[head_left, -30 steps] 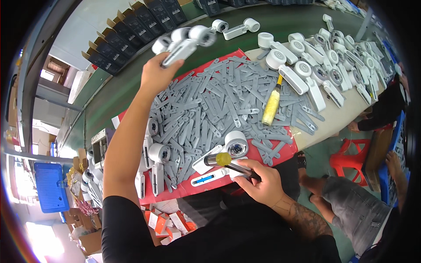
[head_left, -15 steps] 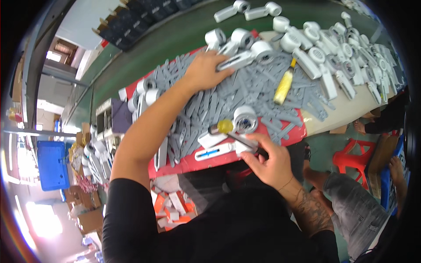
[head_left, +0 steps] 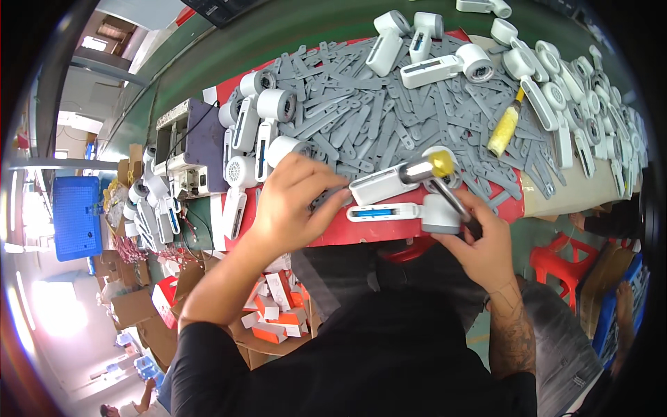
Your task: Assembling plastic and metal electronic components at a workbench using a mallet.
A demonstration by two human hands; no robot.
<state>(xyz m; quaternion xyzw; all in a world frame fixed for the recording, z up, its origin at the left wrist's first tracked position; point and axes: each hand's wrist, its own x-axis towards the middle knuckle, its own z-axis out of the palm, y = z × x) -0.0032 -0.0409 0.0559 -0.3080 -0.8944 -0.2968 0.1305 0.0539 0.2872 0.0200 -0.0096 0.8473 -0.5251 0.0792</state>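
Note:
My left hand is curled near the table's front edge, thumb and fingers closed on what looks like a thin grey strip, mostly hidden. In my right hand is a hammer with a dark grip, metal shaft and yellow-faced head. Below the hammer, by my right fingertips, lies a white handheld fan, its handle uncovered and a blue cell showing inside. A second white fan sits just behind it, its round end partly covered by the hammer head.
Loose grey strips heap over the red mat, with a yellow-handled screwdriver on top. Many white fans crowd the right; others stand left beside a purple-grey machine. Below are a carton of orange-white boxes and a red stool.
My left hand has come back from the far fans to the near edge, beside the uncovered fan. My right hand still grips the hammer over that fan. The whole view has shifted.

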